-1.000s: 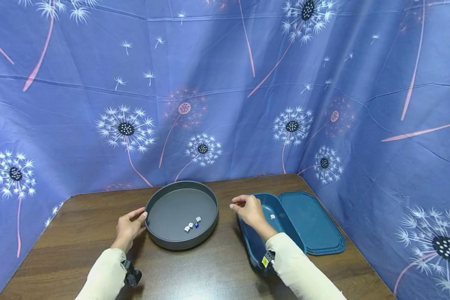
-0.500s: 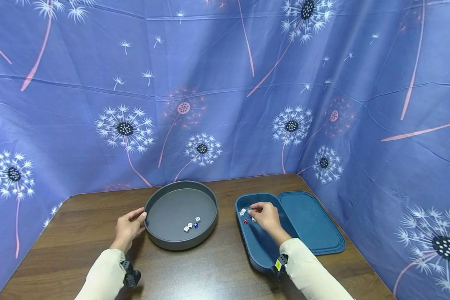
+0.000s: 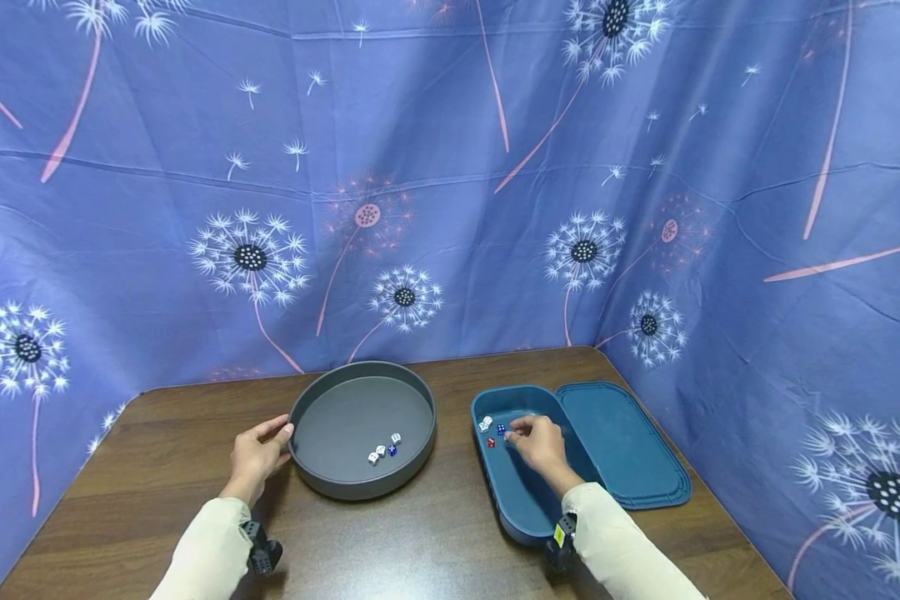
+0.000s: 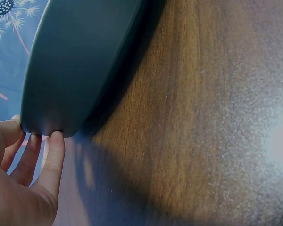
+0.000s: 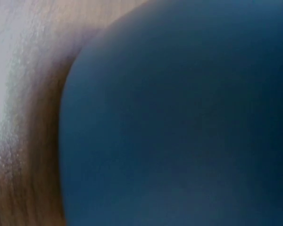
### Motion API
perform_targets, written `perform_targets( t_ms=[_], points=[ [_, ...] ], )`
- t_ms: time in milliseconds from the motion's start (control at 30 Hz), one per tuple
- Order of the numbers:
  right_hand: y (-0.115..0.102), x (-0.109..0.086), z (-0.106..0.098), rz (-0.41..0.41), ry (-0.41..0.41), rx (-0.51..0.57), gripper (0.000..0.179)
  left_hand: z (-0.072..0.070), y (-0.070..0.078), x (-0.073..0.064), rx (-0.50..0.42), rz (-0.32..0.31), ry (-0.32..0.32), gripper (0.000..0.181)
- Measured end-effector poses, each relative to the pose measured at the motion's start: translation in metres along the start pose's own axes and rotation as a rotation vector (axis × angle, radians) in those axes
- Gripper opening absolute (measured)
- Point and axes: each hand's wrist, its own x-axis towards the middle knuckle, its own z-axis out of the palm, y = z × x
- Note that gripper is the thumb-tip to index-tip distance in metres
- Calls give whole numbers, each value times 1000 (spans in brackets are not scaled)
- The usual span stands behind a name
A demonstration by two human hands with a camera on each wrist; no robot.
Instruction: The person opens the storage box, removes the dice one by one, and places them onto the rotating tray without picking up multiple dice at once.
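Observation:
A dark grey round pan (image 3: 363, 417) stands left of centre, with three white dice (image 3: 380, 451) and a blue die (image 3: 392, 450) in it. My left hand (image 3: 258, 452) grips its left side, thumb at the rim and fingertips on the outer wall, as the left wrist view shows up close. Inside the blue rectangular box (image 3: 521, 508), my right hand (image 3: 542, 446) pinches a white die (image 3: 507, 437) low over the bottom. Beside those fingertips lie a blue die (image 3: 501, 430), a red die (image 3: 491, 442) and white dice (image 3: 485, 423).
The box's blue lid (image 3: 630, 450) lies flat on the wooden table (image 3: 375, 550), against the box's right side. A blue dandelion-print cloth (image 3: 450, 183) hangs behind the table and along its right. In the right wrist view the box's outer wall (image 5: 170, 122) fills most of the picture.
My right hand has moved from the box's left rim into the box, its fingertips coming down to a white die and drawing slightly right. The left hand and pan stay in place.

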Motion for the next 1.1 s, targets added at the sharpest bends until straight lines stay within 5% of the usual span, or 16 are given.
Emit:
perform_targets(
  t_ms=[467, 1100],
  points=[
    [3, -1, 4, -9, -62, -54, 15, 1, 1, -1, -18, 6, 1, 40],
    [6, -2, 9, -77, -39, -99, 9, 1, 0, 0, -24, 11, -5, 41]
  ],
)
